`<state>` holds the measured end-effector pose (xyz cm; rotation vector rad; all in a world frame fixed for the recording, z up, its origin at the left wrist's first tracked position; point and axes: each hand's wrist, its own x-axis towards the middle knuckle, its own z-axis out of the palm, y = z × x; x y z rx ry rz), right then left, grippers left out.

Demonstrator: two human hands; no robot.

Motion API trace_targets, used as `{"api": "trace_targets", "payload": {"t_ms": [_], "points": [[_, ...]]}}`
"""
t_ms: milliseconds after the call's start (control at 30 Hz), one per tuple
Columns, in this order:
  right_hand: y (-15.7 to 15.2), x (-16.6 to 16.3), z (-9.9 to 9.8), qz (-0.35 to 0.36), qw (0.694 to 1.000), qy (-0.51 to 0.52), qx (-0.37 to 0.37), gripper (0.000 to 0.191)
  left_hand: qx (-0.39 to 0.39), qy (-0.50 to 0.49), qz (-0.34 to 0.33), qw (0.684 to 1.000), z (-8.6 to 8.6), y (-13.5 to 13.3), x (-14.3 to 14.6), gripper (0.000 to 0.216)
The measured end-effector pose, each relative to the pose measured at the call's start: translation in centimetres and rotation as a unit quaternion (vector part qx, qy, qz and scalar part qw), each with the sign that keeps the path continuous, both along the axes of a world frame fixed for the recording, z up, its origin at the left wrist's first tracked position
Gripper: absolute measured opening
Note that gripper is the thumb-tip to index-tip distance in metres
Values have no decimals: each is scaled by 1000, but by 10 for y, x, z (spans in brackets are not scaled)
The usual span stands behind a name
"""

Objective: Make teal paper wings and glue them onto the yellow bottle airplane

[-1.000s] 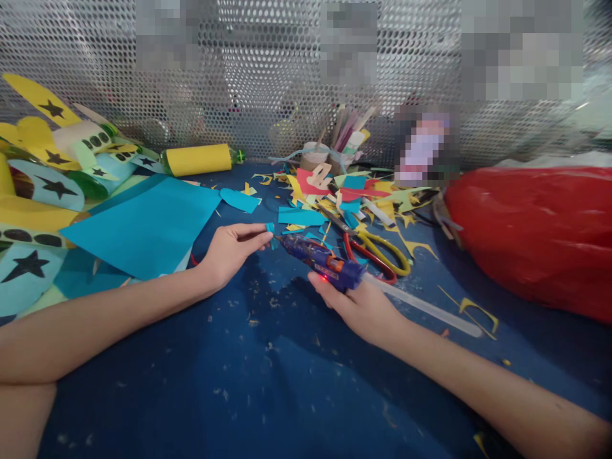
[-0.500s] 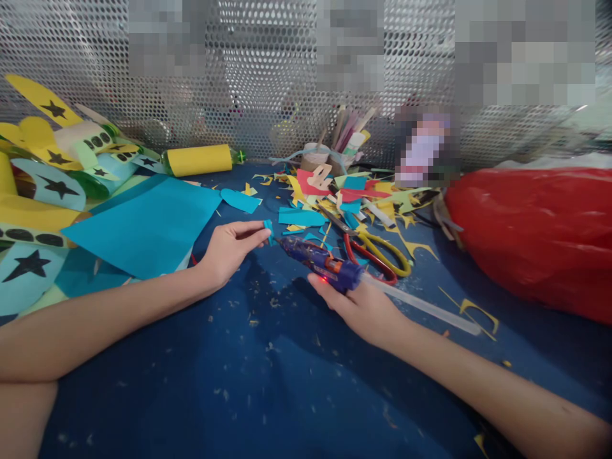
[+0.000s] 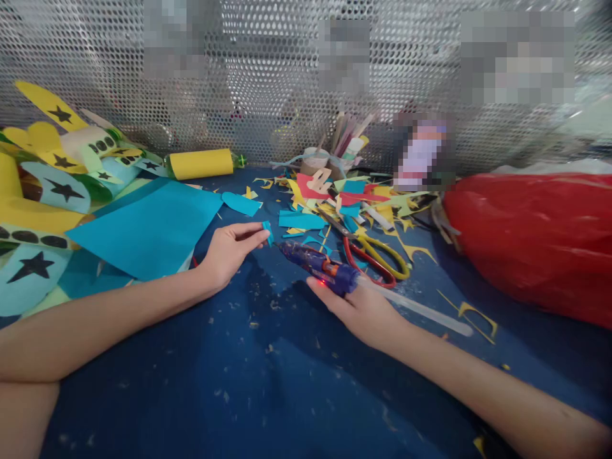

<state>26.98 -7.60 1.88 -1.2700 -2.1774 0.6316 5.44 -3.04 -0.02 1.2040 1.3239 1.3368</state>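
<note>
- Paper strip (image 3: 268, 234), small and blue, stands pinched between the thumb and fingers of the left hand (image 3: 228, 254), raised over the middle of the table.
- Glue gun (image 3: 313, 260), dark blue, points its nozzle at the strip's lower end; whether the two touch, I cannot tell.
- Right hand (image 3: 370, 309) is closed around the gun's handle, a red light glowing near its fingers; a translucent glue stick (image 3: 430, 310) juts from the gun's rear.
- Scissors (image 3: 377, 256) with one red and one yellow handle lie just beyond the gun, blades toward the scraps.
- Paper scraps (image 3: 301, 220) in blue, yellow, red and pale green spread across the far side of the table.
- Blue sheet (image 3: 148, 226) lies left of the left hand, above its forearm.
- Bottle (image 3: 201, 164) wrapped in yellow paper rests on its side behind that sheet.
- Model planes (image 3: 62, 152) with black stars crowd the left edge.
- Red bag (image 3: 530, 245) bulges at the right.
- Blue table (image 3: 191, 382), speckled with bits, runs back to a perforated metal panel (image 3: 268, 76).
</note>
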Motion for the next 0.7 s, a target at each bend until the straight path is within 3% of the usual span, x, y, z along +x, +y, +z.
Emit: {"api": "trace_targets", "payload": {"t_ms": [700], "points": [[0,3,3,-20,1000,-10,20,38,-51,52,-50,996,10,-6,5,16]]}}
